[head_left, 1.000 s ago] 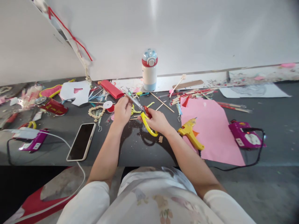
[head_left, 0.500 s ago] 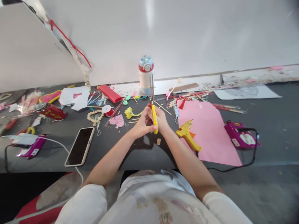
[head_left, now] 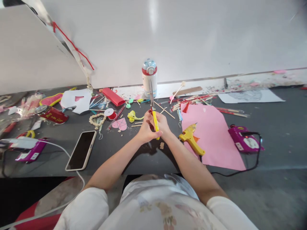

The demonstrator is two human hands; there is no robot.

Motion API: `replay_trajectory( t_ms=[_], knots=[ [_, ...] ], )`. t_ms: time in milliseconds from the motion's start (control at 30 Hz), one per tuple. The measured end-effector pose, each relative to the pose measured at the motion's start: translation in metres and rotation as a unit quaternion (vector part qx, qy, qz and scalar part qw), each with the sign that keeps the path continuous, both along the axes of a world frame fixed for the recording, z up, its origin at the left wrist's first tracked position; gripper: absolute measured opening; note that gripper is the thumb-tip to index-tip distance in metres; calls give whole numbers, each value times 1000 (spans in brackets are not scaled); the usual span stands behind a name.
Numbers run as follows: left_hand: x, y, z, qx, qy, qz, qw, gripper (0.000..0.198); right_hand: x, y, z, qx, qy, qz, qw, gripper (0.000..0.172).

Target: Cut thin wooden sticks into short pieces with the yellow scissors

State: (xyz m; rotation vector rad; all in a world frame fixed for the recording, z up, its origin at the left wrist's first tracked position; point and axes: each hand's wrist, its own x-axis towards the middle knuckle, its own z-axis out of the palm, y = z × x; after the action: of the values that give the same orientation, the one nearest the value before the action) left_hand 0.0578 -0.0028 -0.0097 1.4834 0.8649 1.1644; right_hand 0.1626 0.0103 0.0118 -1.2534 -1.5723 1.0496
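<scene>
Both my hands are closed together over the middle of the table around a pair of scissors (head_left: 155,120) with a yellow handle. Its metal blades point up and away from me, in front of a white bottle with a red band (head_left: 149,83). My left hand (head_left: 146,128) has its thumb across the lower end of the handle. My right hand (head_left: 164,124) wraps the handle from the right, its fingers partly hidden. Whether anything small is also held between the hands cannot be seen. Just left of them lies a yellow flower-like piece (head_left: 132,116).
A yellow glue gun (head_left: 192,139) rests on pink paper (head_left: 216,140) to the right, beside a purple power strip (head_left: 246,139). To the left are a phone (head_left: 81,150), a red can (head_left: 51,114), a ribbon spool (head_left: 110,113) and a heart-shaped ring (head_left: 97,119). Thin sticks (head_left: 165,110) lie scattered behind.
The scissors have shifted slightly left, and their blades now lean a little left and lower in view. Both hands keep their hold, moving slightly with them.
</scene>
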Motion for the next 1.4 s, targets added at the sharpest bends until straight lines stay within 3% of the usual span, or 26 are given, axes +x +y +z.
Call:
replay_trajectory(
  t_ms=[333, 467, 600, 700, 800, 900, 1000, 1133, 1267, 1400],
  knots=[
    [2, 0, -1, -6, -8, 3, 1000, 96, 0, 1, 1, -1, -12, 1, 1000, 40],
    [-1, 2, -1, -32, 18, -33, 999, 101, 2, 4, 1, -16, -36, -3, 999, 40],
    [-13, 11, 6, 32, 3, -58, 998, 100, 9, 8, 2, -5, -66, 3, 998, 38],
    [-32, 22, 16, 98, 5, 16, 995, 80, 12, 9, 4, 4, -115, 18, 993, 38],
    [-52, 30, 26, 186, 104, 190, 958, 49, 10, 6, 6, 17, -173, 42, 984, 38],
    [-65, 32, 34, 268, 219, 282, 895, 26, 5, 1, 8, 32, -214, 54, 975, 38],
    [-72, 30, 37, 329, 307, 308, 838, 14, 1, -2, 9, 40, -230, 61, 971, 39],
    [-74, 29, 37, 366, 366, 310, 798, 11, 1, -4, 9, 45, -244, 68, 966, 39],
    [-75, 30, 35, 378, 377, 315, 785, 16, 1, -3, 6, 54, -254, 67, 963, 39],
    [-75, 30, 31, 366, 354, 314, 801, 22, 0, -4, 4, 51, -244, 74, 966, 38]
  ],
)
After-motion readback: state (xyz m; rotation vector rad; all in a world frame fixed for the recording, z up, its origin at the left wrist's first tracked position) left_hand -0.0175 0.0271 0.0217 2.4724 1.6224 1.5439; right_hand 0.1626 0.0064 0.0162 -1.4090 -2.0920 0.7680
